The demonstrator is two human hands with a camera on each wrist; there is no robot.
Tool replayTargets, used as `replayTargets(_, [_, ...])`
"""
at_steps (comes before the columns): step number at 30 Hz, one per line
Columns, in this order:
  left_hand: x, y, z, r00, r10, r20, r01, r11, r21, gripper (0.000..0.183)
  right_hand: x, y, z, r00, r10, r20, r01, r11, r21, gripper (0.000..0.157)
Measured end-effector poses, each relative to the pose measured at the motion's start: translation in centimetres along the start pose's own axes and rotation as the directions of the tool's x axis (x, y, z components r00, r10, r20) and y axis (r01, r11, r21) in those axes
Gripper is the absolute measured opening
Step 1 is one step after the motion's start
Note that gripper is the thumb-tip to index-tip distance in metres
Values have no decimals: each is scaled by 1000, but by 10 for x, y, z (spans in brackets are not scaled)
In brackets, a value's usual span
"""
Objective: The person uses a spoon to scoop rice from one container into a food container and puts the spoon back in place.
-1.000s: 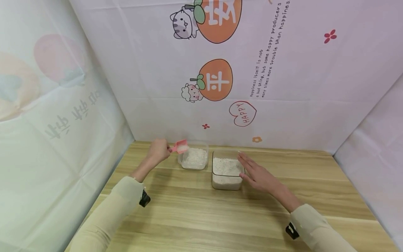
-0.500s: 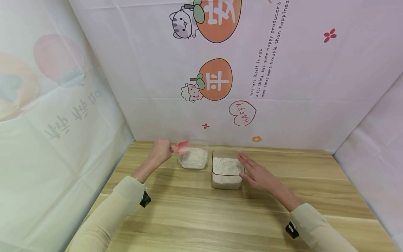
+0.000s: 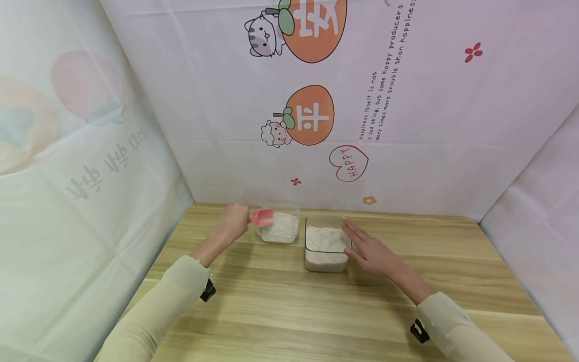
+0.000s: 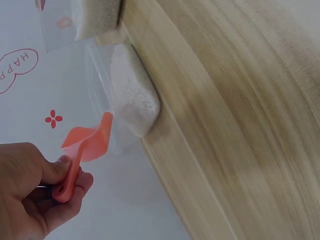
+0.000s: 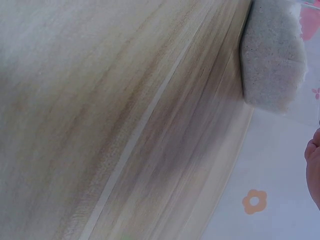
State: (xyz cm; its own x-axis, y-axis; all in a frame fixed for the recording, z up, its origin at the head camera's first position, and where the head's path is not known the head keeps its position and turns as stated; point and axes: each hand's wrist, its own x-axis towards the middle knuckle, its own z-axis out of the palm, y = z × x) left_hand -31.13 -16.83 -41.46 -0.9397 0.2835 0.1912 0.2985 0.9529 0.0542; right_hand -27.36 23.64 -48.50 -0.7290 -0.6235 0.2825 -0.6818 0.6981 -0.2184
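My left hand [image 3: 229, 223] grips the handle of a small pink scoop [image 3: 262, 216] over the left edge of a low clear plastic tub [image 3: 278, 241]. White grainy material [image 3: 284, 225] covers the tub's floor. In the left wrist view the thumb and curled fingers pinch the scoop [image 4: 90, 142], its bowl beside the tub's wall. To the right stands a taller clear square container [image 3: 325, 266], filled partway with the same material. Straight fingers of my right hand [image 3: 370, 251] rest against its right side and rim; only a sliver of that hand [image 5: 314, 162] shows in the right wrist view.
Both containers stand near the back of a wooden table [image 3: 280, 311], close to a white printed cloth [image 3: 407, 171] hung behind it. More cloth [image 3: 108, 201] encloses the left and right sides.
My left hand has shifted slightly right and down with the scoop, which has tilted over the tub; the white material seen in its bowl earlier no longer shows. The right hand stays put.
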Motion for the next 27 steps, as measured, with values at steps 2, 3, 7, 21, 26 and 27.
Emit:
replayTargets(2, [0, 1, 2, 1000, 27, -1, -27, 999, 36, 8, 0, 0, 0, 1000, 0, -2, 0, 1000, 1, 66])
replayTargets(3, [-1, 1, 3, 999, 41, -5, -41, 998, 51, 11, -1, 0, 0, 1000, 2, -1, -2, 1000, -2, 66])
replayTargets(7, [-2, 3, 4, 993, 108, -47, -101, 984, 144, 20, -1, 0, 0, 1000, 3, -1, -3, 1000, 1, 66])
replayTargets(21, [-3, 16, -16, 980, 115, -161, -123, 992, -37, 20, -2, -4, -5, 1000, 1, -6, 0, 1000, 20, 67])
replayTargets(26, [-3, 24, -26, 977, 152, -152, -171, 978, -122, 19, -2, -3, -3, 1000, -1, -4, 1, 1000, 16, 68])
replayTargets(27, [-3, 26, -28, 976, 159, -150, -179, 975, -135, 17, -2, -2, -2, 1000, -3, -6, 3, 1000, 13, 68])
